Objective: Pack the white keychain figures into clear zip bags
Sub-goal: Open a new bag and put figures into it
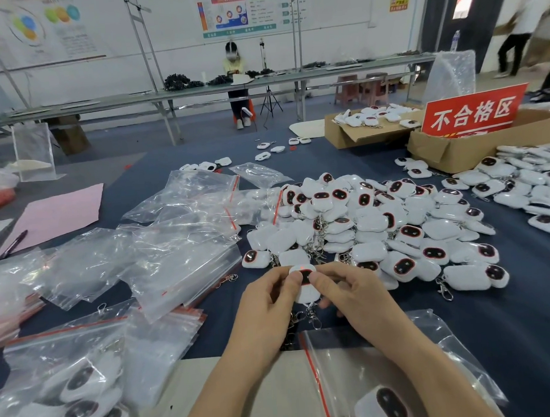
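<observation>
A heap of white figures (pixel 374 228) blocks the surface (pixel 514 306) ahead; loose zip bags (pixel 173 246) crowd the left. Bare cloth lies open right of the hands, near the heap.

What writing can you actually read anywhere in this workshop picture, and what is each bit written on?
"不合格区": white characters on the red sign standing in the cardboard box at right.
Wall posters with charts: print too small and blurred to read.
Yellow wall notice: blurred, unreadable.
White keychain figure held in both hands: no lettering visible.
Clear zip bags: no print visible.
</observation>
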